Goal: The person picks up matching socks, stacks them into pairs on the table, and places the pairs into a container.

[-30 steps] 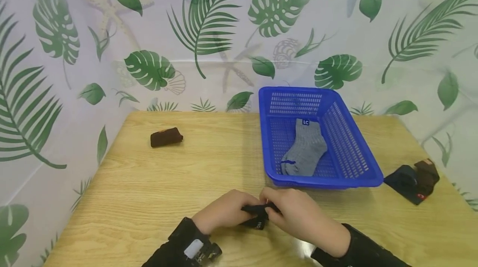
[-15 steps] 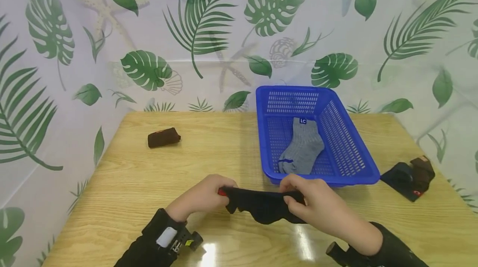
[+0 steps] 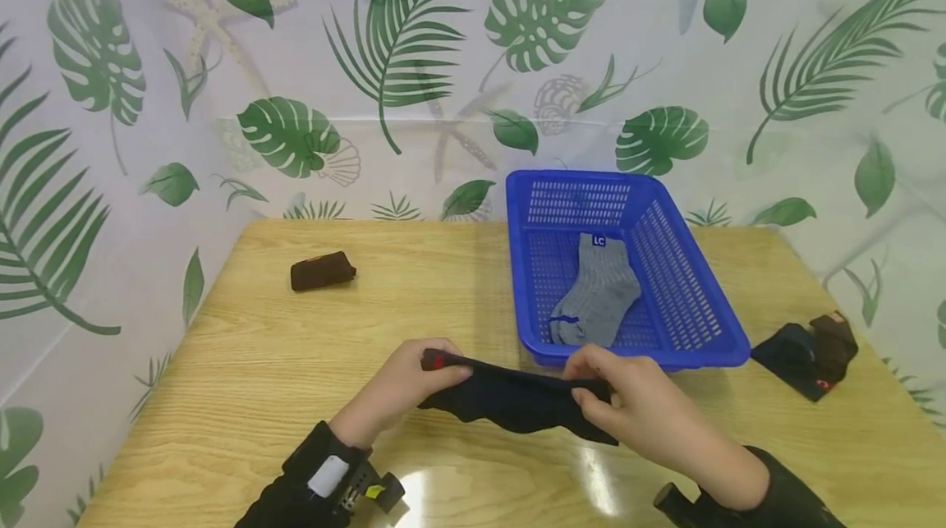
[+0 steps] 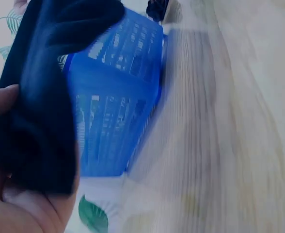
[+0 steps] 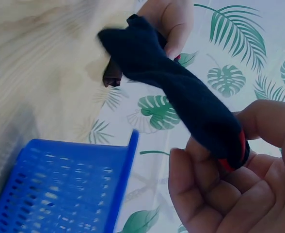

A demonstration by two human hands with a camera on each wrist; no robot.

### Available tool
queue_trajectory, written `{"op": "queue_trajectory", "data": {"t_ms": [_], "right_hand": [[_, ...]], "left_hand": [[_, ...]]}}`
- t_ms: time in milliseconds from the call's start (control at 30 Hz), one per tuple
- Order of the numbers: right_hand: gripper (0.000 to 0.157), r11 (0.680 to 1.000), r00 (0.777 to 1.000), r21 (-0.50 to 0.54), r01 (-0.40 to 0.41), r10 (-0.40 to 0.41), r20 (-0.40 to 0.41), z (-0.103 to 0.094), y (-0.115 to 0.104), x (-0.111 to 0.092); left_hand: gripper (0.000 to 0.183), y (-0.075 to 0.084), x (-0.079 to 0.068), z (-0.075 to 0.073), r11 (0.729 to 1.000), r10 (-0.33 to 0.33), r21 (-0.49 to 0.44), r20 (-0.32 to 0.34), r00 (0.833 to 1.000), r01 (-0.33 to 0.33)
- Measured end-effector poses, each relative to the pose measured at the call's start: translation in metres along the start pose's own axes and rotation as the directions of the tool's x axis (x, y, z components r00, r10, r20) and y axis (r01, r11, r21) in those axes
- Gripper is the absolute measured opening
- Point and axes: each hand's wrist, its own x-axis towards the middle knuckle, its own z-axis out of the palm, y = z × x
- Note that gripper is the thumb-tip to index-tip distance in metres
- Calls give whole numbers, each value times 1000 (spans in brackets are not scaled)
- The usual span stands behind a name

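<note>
A dark navy sock [image 3: 517, 398] stretches between my two hands above the near part of the table, its lower edge hanging in waves. My left hand [image 3: 410, 380] pinches one end, thumb on top, close to a small red mark. At the other end, my right hand [image 3: 628, 397] grips the sock between thumb and fingers. In the right wrist view, red trim shows on the sock [image 5: 191, 97] at the right fingertips. From the left wrist, the sock [image 4: 40, 111] covers part of the left palm.
A blue perforated basket [image 3: 521, 290] stands just beyond my right hand, with grey socks [image 3: 602, 290] inside. Dark and brown socks [image 3: 805, 355] lie bunched on the table [image 3: 399, 298] at the right. A rolled dark brown sock [image 3: 323, 271] lies at the far left.
My hands have moved apart from close together, drawing the bunched dark sock out lengthwise. In the last half second the left thumb has come over the sock's end. Basket and other socks stay put.
</note>
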Motion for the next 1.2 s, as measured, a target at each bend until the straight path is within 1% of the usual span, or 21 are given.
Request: {"op": "queue_trajectory", "data": {"t_ms": [133, 233, 333, 467, 533, 567, 633, 667, 700, 767, 800, 833, 867, 900, 967, 1000, 1033, 1067, 1100, 1167, 1200], "right_hand": [[15, 1000, 1000, -15, -19, 20, 16, 2, 8, -4], [16, 999, 997, -13, -53, 54, 63, 6, 16, -6], [16, 996, 985, -18, -92, 94, 142, 16, 27, -6], [15, 986, 955, -32, -161, 164, 246, 31, 43, -1], [17, 980, 946, -66, -186, 197, 256, 38, 49, 3], [18, 977, 947, -99, -187, 206, 246, 41, 51, 4], [20, 969, 956, -180, -167, 204, 211, 45, 50, 6], [24, 965, 964, -225, -135, 180, 194, 47, 49, 6], [28, 957, 971, -271, -102, 156, 182, 49, 45, 6], [40, 944, 975, -329, -16, 87, 203, 54, 36, 1], [47, 942, 965, -335, 20, 70, 254, 57, 30, -1], [55, 944, 947, -322, 66, 42, 318, 61, 25, -4], [64, 946, 919, -307, 108, 23, 393, 65, 21, -6], [72, 949, 881, -288, 130, 23, 472, 70, 16, -8], [82, 952, 799, -263, 158, 34, 601, 81, 13, -11], [86, 952, 764, -253, 171, 34, 644, 85, 13, -12], [88, 949, 744, -244, 198, 17, 668, 90, 15, -13], [90, 944, 729, -246, 218, 10, 684, 94, 17, -14], [91, 943, 721, -243, 228, 4, 693, 98, 20, -15], [90, 947, 713, -212, 240, -24, 701, 104, 29, -19], [89, 951, 705, -195, 240, -32, 708, 106, 33, -21]], "left_hand": [[18, -3, -6, -12, 990, -1, 141, -44, 999, 7], [11, -7, -12, -20, 981, -36, 186, -51, 998, 45], [21, -13, -16, -25, 977, -96, 189, -15, 995, 97], [28, -21, -19, -26, 966, -174, 207, 65, 983, 157], [29, -23, -20, -25, 954, -196, 244, 78, 977, 172], [29, -22, -21, -23, 947, -201, 270, 69, 977, 176], [32, -18, -23, -19, 913, -176, 377, 24, 984, 154], [34, -15, -25, -15, 882, -138, 454, -5, 990, 125], [37, -12, -27, -10, 836, -90, 542, -28, 996, 91], [47, -4, -35, 3, 719, -15, 694, -37, 999, 37], [53, -1, -39, 12, 653, 9, 757, -9, 1000, 1], [60, 2, -43, 21, 593, 10, 804, 39, 999, -37], [67, 4, -46, 30, 537, -3, 839, 104, 995, -86], [73, 5, -48, 38, 500, -40, 856, 172, 984, -129], [81, 4, -50, 52, 465, -148, 865, 285, 947, -188], [84, 1, -49, 55, 456, -198, 866, 325, 925, -207], [85, 0, -48, 57, 454, -245, 865, 352, 903, -214], [85, -2, -47, 56, 458, -280, 863, 367, 887, -212], [83, -3, -47, 55, 469, -309, 860, 373, 875, -201], [81, -4, -46, 49, 485, -359, 856, 382, 851, -180], [80, -5, -47, 45, 502, -373, 847, 394, 840, -175]]}}
